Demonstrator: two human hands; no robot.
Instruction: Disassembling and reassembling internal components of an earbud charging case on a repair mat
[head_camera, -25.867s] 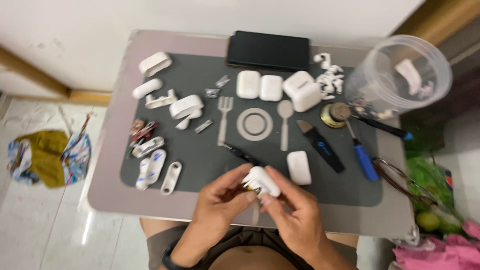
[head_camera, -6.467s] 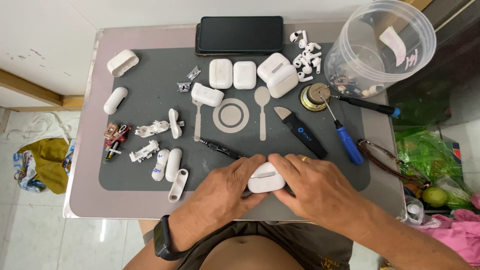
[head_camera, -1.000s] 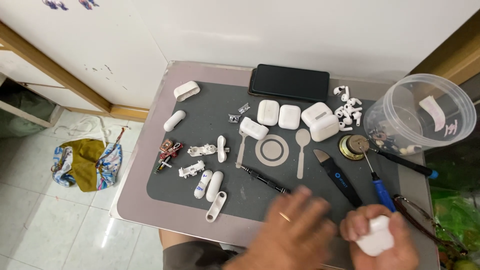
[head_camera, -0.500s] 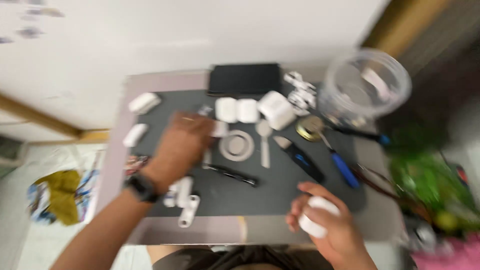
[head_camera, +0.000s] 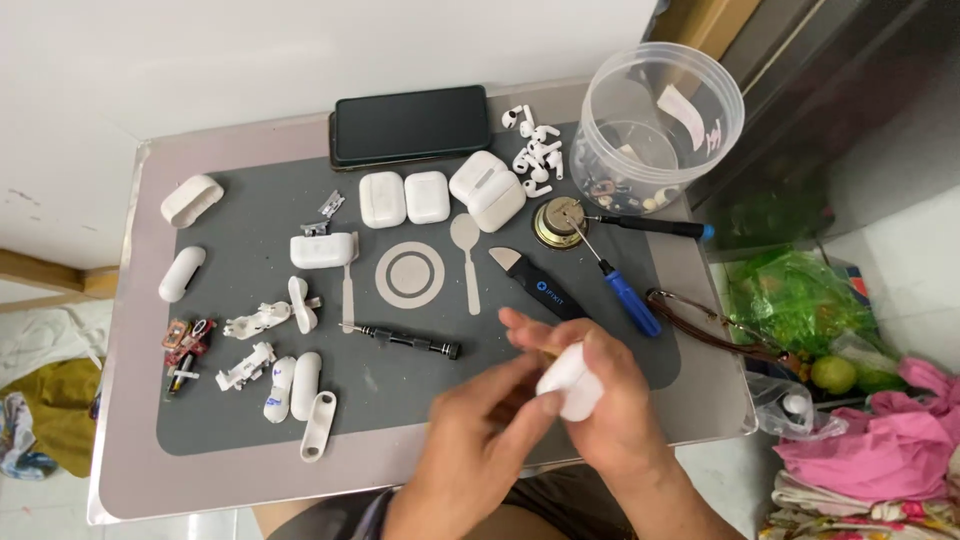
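My right hand (head_camera: 615, 415) grips a white earbud charging case (head_camera: 570, 382) above the front right part of the grey work mat (head_camera: 240, 430). My left hand (head_camera: 480, 430) comes in from the left, and its fingertips touch the case's left side. Just behind the hands lie a black pry tool (head_camera: 540, 286) and a small black screwdriver handle (head_camera: 410, 342). Part of the case is hidden by my fingers.
On the mat lie several white cases (head_camera: 404, 198), case shells and inner parts (head_camera: 270, 362), a ring pad (head_camera: 409, 274), a blue screwdriver (head_camera: 620, 290) and loose earbuds (head_camera: 532, 150). A black phone (head_camera: 410, 124) lies behind. A clear tub (head_camera: 655, 130) stands back right. Bags (head_camera: 850, 460) lie on the floor right.
My left hand has come back from the white case at the mat's middle to the case held in my right hand. The camera view has steadied and shifted.
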